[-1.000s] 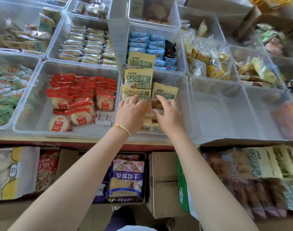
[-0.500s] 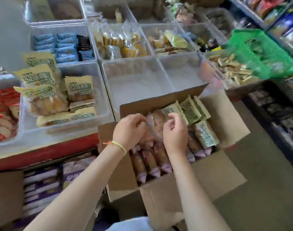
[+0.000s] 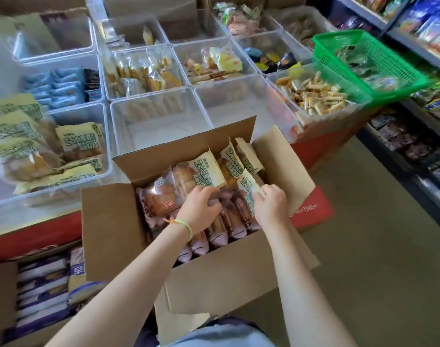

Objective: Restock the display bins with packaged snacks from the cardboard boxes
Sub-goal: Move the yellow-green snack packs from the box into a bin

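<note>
Both hands are inside the open brown cardboard box [image 3: 201, 246]. The left hand [image 3: 200, 209] curls around clear-wrapped bread packets [image 3: 229, 216] standing on end; the right hand [image 3: 270, 205] pinches a green-and-cream-labelled packet [image 3: 249, 189]. The half-filled clear plastic bin [image 3: 105, 136] lies up-left of the box, nearer the left hand.

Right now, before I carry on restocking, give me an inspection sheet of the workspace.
Surface: clear display bins in rows on a red-fronted counter; the one behind the box looks bare.
Job's things: open cardboard box packed with bread packets; the same packets fill the left bin.
Clutter: green basket perched on the right-hand bins.
Hands: left hand and right hand both grip packets inside the box.
Cables: nothing seen.
Surroundings: stocked shelves to the right; second box lower left.
</note>
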A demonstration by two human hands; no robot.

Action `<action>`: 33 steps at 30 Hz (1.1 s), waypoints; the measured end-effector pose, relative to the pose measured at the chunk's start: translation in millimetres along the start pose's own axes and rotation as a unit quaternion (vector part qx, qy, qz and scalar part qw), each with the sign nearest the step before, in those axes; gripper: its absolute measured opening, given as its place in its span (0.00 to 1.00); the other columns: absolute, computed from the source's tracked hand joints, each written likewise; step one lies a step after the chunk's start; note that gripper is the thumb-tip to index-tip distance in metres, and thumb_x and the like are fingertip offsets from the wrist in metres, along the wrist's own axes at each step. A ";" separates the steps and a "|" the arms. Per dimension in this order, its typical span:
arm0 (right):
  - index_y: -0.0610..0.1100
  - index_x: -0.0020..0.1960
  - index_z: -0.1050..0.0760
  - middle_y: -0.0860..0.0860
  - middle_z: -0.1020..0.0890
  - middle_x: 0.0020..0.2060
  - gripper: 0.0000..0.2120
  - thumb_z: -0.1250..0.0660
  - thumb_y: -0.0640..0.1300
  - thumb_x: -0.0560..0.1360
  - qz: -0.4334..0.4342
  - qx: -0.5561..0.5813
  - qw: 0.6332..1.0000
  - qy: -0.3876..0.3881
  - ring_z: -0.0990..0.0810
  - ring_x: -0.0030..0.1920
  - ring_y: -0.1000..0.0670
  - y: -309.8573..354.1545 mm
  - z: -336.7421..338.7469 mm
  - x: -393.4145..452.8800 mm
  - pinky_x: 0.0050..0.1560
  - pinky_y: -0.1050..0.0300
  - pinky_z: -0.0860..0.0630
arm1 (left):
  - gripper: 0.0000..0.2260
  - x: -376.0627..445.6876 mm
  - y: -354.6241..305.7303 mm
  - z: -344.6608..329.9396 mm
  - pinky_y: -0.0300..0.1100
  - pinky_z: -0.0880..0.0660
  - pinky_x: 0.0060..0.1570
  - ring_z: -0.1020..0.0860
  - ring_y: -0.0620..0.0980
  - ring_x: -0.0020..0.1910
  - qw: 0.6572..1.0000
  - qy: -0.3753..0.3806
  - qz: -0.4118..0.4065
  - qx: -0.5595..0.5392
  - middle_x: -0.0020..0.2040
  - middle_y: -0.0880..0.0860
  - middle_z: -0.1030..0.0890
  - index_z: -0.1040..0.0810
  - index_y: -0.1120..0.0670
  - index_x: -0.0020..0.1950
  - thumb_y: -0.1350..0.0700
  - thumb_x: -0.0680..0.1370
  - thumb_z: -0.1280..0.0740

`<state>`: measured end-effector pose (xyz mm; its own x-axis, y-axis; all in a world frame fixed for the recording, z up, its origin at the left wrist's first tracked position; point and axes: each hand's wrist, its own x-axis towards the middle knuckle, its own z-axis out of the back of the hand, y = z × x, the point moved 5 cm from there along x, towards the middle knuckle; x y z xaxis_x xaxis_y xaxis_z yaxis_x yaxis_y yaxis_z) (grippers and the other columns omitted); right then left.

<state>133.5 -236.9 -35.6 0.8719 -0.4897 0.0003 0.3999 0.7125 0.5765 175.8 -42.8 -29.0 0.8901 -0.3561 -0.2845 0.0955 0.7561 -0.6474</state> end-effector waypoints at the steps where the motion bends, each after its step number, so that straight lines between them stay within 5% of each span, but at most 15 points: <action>1: 0.34 0.41 0.24 0.42 0.23 0.41 0.11 0.33 0.41 0.78 0.025 0.045 0.998 0.026 0.25 0.44 0.41 7.5 6.3 -1.2 0.43 0.50 0.31 | 0.23 -1.0 -2.6 2.5 0.43 0.35 0.68 0.31 0.51 0.69 0.999 0.008 0.014 -0.045 0.68 0.52 0.29 0.31 0.49 0.73 0.51 0.78 0.33; 4: 0.39 0.43 0.25 0.45 0.22 0.36 0.13 0.32 0.47 0.79 0.049 0.163 0.971 0.170 0.26 0.37 0.51 37.0 24.3 -6.8 0.35 0.61 0.32 | 0.32 -13.2 -9.2 16.9 0.43 0.30 0.66 0.28 0.43 0.66 0.977 -0.003 0.026 -0.213 0.69 0.45 0.29 0.36 0.43 0.76 0.48 0.74 0.27; 6: 0.42 0.43 0.22 0.42 0.19 0.39 0.14 0.28 0.53 0.75 0.046 0.243 0.941 0.230 0.23 0.38 0.49 56.4 32.8 -13.4 0.41 0.55 0.25 | 0.28 -24.8 -10.3 30.3 0.40 0.22 0.55 0.20 0.44 0.58 0.944 0.000 0.034 -0.327 0.62 0.45 0.20 0.31 0.45 0.72 0.54 0.74 0.25; 8: 0.42 0.44 0.20 0.41 0.16 0.41 0.14 0.25 0.54 0.72 0.003 0.338 0.911 0.238 0.17 0.43 0.45 72.7 35.9 -16.1 0.46 0.43 0.20 | 0.21 -34.6 -7.0 43.2 0.43 0.20 0.50 0.17 0.50 0.54 0.912 0.020 0.046 -0.408 0.54 0.48 0.15 0.26 0.48 0.65 0.56 0.75 0.25; 13: 0.42 0.49 0.19 0.41 0.14 0.44 0.03 0.28 0.39 0.76 -0.098 0.523 0.829 0.172 0.14 0.45 0.41 126.2 20.6 -26.5 0.45 0.44 0.17 | 0.20 -48.6 9.0 63.1 0.51 0.24 0.61 0.19 0.53 0.57 0.867 0.021 0.028 -0.496 0.58 0.52 0.17 0.26 0.53 0.66 0.51 0.76 0.29; 18: 0.44 0.46 0.21 0.47 0.14 0.39 0.02 0.29 0.39 0.76 -0.118 0.553 0.816 0.121 0.15 0.42 0.46 180.9 -3.9 -42.9 0.43 0.48 0.16 | 0.11 -65.2 37.5 100.0 0.54 0.24 0.62 0.19 0.53 0.58 0.847 -0.053 0.032 -0.529 0.57 0.53 0.16 0.23 0.54 0.60 0.52 0.79 0.32; 22: 0.45 0.43 0.20 0.46 0.14 0.40 0.03 0.27 0.43 0.75 -0.061 0.546 0.824 0.142 0.15 0.42 0.46 245.3 -36.2 -54.5 0.45 0.47 0.17 | 0.09 -77.7 86.8 158.1 0.44 0.22 0.41 0.20 0.47 0.41 0.840 -0.158 0.025 -0.518 0.42 0.52 0.17 0.22 0.55 0.45 0.52 0.82 0.35; 24: 0.46 0.46 0.19 0.48 0.13 0.43 0.06 0.26 0.47 0.74 -0.037 0.506 0.839 0.198 0.14 0.46 0.48 281.1 -66.1 -61.1 0.50 0.47 0.17 | 0.08 -83.3 122.8 191.1 0.39 0.23 0.41 0.20 0.45 0.41 0.821 -0.203 0.029 -0.532 0.41 0.51 0.17 0.21 0.54 0.44 0.54 0.82 0.35; 27: 0.48 0.58 0.20 0.50 0.14 0.54 0.25 0.22 0.60 0.67 -0.007 0.396 0.857 0.330 0.16 0.56 0.49 330.3 -122.2 -76.3 0.62 0.43 0.22 | 0.08 -90.7 187.4 238.4 0.42 0.22 0.46 0.18 0.49 0.45 0.787 -0.259 0.060 -0.557 0.46 0.55 0.16 0.19 0.57 0.48 0.55 0.81 0.35; 30: 0.49 0.67 0.26 0.50 0.16 0.59 0.30 0.21 0.53 0.68 0.025 0.325 0.822 0.467 0.18 0.60 0.48 371.4 -176.7 -96.5 0.60 0.42 0.21 | 0.07 -93.8 250.8 280.0 0.48 0.23 0.49 0.19 0.50 0.45 0.778 -0.303 0.086 -0.543 0.45 0.55 0.16 0.19 0.55 0.46 0.55 0.81 0.34; 33: 0.48 0.66 0.27 0.50 0.15 0.55 0.27 0.22 0.45 0.70 0.035 0.310 0.824 0.473 0.16 0.56 0.46 408.3 -213.9 -104.6 0.54 0.42 0.19 | 0.08 -93.1 298.3 312.6 0.52 0.23 0.52 0.20 0.49 0.44 0.780 -0.302 0.090 -0.540 0.45 0.53 0.17 0.19 0.50 0.44 0.52 0.81 0.34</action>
<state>266.0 212.8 25.0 0.8339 0.3611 -0.4175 0.3747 0.1852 0.9085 260.7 387.6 25.4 0.9245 0.2735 -0.2657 -0.1964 -0.2557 -0.9466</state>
